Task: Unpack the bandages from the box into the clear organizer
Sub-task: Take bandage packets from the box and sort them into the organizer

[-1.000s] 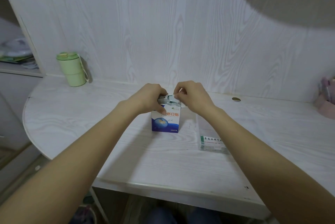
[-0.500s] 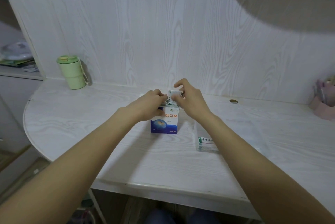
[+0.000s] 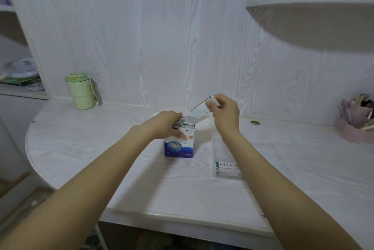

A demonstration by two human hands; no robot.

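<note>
The head view shows two bare hands over a white wood-grain desk. One bandage box stands upright near the middle of the desk, its top flaps open; its front is white above a blue band with a globe picture, and the orange characters "口贴" can be read, the character before them hidden by the left hand. That hand grips the box's upper left side, thumb across the front. The right hand is raised above and to the right of the box, pinching one strip of bandages at its upper end; the strip slants down toward the open top, and the print along it is too blurred to read. Whether its lower end is clear of the box cannot be told. One clear organizer lies flat on the desk just right of the box, partly covered by the right forearm; its near-end label bears green and dark writing that is not legible. One green lidded cup stands far left, one pink holder of pens far right, cut off by the edge.
</note>
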